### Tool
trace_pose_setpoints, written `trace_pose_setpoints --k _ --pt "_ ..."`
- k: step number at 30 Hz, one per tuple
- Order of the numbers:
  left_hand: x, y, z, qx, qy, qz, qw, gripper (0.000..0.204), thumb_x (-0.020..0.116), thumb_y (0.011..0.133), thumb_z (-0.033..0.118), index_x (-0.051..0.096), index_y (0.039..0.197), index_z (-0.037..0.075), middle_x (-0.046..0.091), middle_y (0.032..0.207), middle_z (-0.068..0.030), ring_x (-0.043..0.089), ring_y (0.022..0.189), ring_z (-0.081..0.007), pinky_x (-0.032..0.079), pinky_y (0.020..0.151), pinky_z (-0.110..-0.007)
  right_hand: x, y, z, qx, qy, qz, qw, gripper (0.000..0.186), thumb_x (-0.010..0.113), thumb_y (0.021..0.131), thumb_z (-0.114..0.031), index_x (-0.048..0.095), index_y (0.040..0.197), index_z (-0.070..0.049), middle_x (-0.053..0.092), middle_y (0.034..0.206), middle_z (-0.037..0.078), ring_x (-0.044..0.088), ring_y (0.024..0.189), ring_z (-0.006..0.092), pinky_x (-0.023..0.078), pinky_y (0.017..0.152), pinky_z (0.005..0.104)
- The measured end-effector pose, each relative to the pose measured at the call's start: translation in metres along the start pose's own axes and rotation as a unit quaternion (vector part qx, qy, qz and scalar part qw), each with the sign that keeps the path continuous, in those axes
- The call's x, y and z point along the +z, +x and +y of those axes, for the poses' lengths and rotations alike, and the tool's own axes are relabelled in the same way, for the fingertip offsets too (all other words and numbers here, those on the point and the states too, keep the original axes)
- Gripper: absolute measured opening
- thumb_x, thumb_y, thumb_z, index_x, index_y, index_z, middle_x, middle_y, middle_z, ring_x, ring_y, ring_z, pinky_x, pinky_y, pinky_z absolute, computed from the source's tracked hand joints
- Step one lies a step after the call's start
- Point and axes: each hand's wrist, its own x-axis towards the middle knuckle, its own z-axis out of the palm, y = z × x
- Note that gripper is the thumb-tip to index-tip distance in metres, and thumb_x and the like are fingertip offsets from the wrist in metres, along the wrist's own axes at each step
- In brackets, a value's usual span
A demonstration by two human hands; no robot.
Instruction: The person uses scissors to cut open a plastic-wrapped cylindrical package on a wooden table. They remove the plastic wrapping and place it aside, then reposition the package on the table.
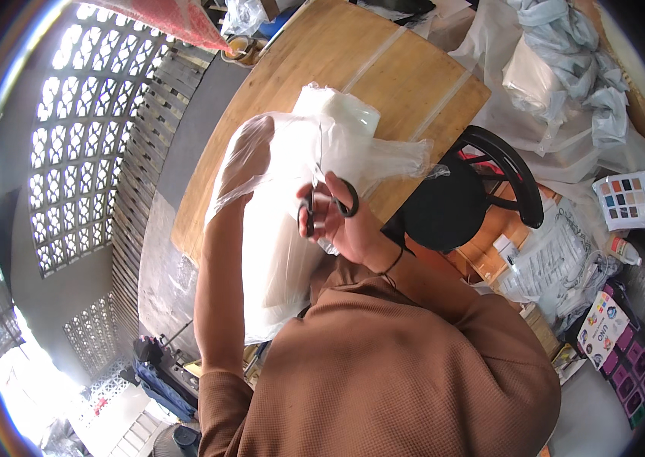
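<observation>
Translucent white plastic sheeting (pixel 345 152) lies bunched over a wooden table (pixel 406 68), with a white wrapped bundle (pixel 337 107) at its upper part and a longer pale stretch hanging toward my body. My left hand (pixel 254 145) is beneath a layer of the thin plastic at the upper left, its fingers veiled and hard to make out. My right hand (pixel 341 225) grips black-handled scissors (pixel 348 196) in front of me, their blades pointing up against the plastic.
A black chair (pixel 444 206) stands right of the table. Plastic-covered bags (pixel 558 68), a colour sample sheet (pixel 625 200), a bottle (pixel 623 251) and a purple printed package (pixel 627 373) lie farther right. A lattice block wall (pixel 86 152) is at left, with dark hanging cloth (pixel 162 381) lower down.
</observation>
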Motion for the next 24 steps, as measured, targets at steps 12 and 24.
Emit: trace_pose_setpoints --k 12,24 --pt "-0.061 0.022 0.123 0.32 -0.063 0.086 0.941 0.066 0.039 0.11 0.043 0.031 0.155 -0.005 0.034 0.162 -0.0221 0.033 0.15 -0.0299 0.022 0.124 -0.041 -0.012 -0.027 0.001 0.053 -0.035 -0.044 0.997 0.056 0.047 0.104 -0.06 0.058 0.121 -0.008 0.064 0.088 0.007 0.063 0.079 0.0194 0.045 0.065 0.0299" --pt "0.011 0.081 -0.057 0.255 0.344 -0.054 0.902 0.042 0.071 0.088 0.013 0.066 0.13 0.008 0.072 0.119 -0.0129 0.065 0.116 -0.0312 0.048 0.104 -0.044 -0.017 -0.029 -0.021 -0.004 -0.121 -0.036 0.992 0.051 0.05 0.105 -0.054 0.058 0.125 -0.008 0.067 0.09 0.006 0.067 0.08 0.0154 0.047 0.062 0.0247"
